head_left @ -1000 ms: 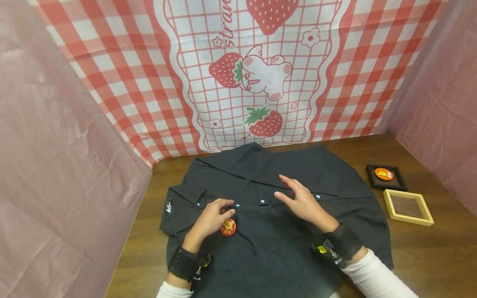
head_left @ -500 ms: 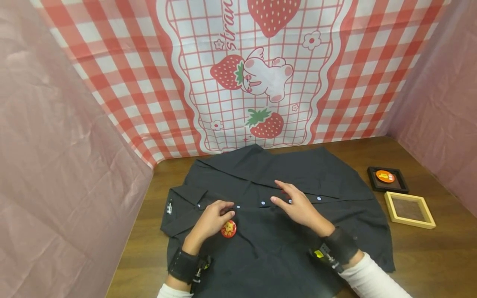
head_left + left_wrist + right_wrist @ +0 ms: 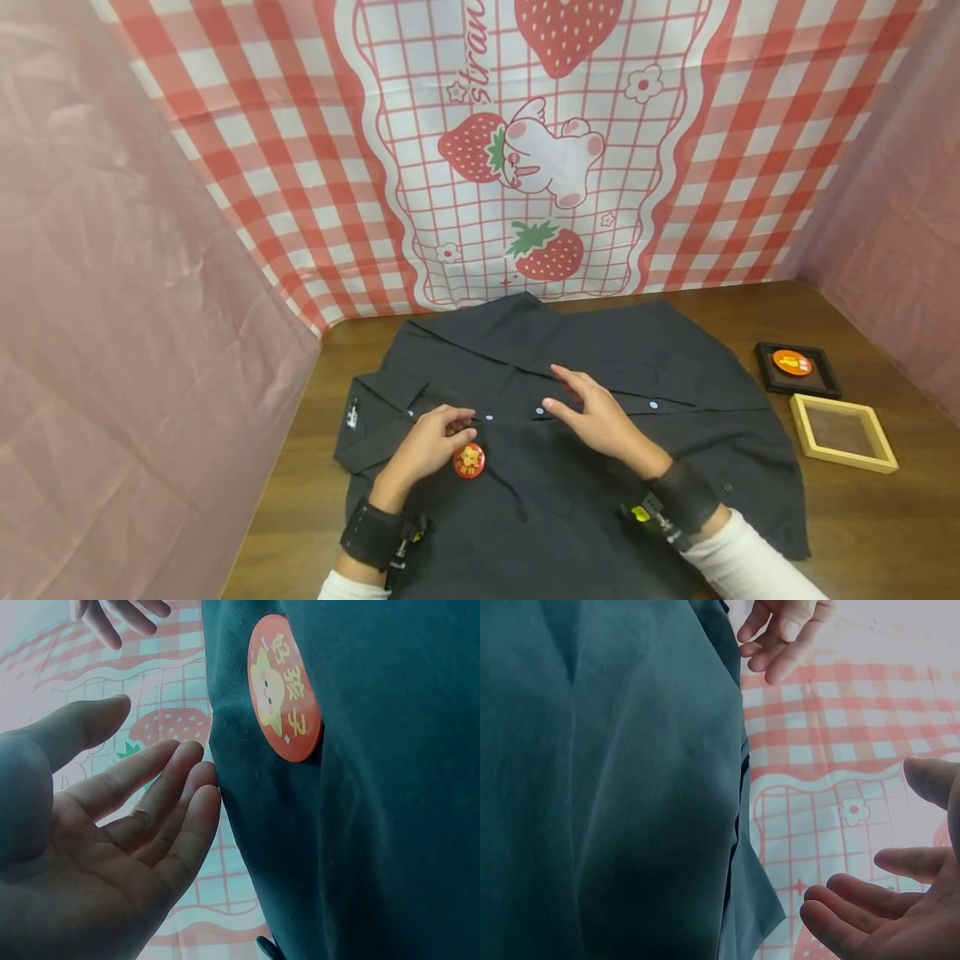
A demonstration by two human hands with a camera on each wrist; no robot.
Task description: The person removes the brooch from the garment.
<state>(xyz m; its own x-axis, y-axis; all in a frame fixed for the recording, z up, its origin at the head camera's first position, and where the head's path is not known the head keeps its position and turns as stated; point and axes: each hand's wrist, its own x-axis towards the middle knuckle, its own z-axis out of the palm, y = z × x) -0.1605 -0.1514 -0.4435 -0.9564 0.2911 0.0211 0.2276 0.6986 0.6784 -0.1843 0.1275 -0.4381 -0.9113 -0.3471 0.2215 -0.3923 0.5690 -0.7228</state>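
A dark short-sleeved shirt (image 3: pixel 570 500) lies spread on the table, its collar to the left and a row of pale buttons across its middle. On its near front panel sits a round red badge (image 3: pixel 469 461) with a yellow star figure. Beside that badge hovers my left hand (image 3: pixel 427 442), fingers loosely bent; in the left wrist view the hand (image 3: pixel 127 817) holds nothing and is apart from the badge (image 3: pixel 281 690). My right hand (image 3: pixel 600 417) is over the button line, fingers spread and relaxed. In the right wrist view it (image 3: pixel 892 900) is empty too.
At the right of the wooden table (image 3: pixel 907 533), a black square frame (image 3: pixel 772 382) holds a round orange badge (image 3: pixel 792 362). Near it lies a pale yellow frame (image 3: pixel 806 437). A strawberry-print checked cloth (image 3: pixel 300 167) hangs behind, with pink cloth (image 3: pixel 135 333) at both sides.
My right hand has moved slightly left over the shirt. The left hand stays by the red badge. The whole head view has shifted a little, so the scene sits farther right.
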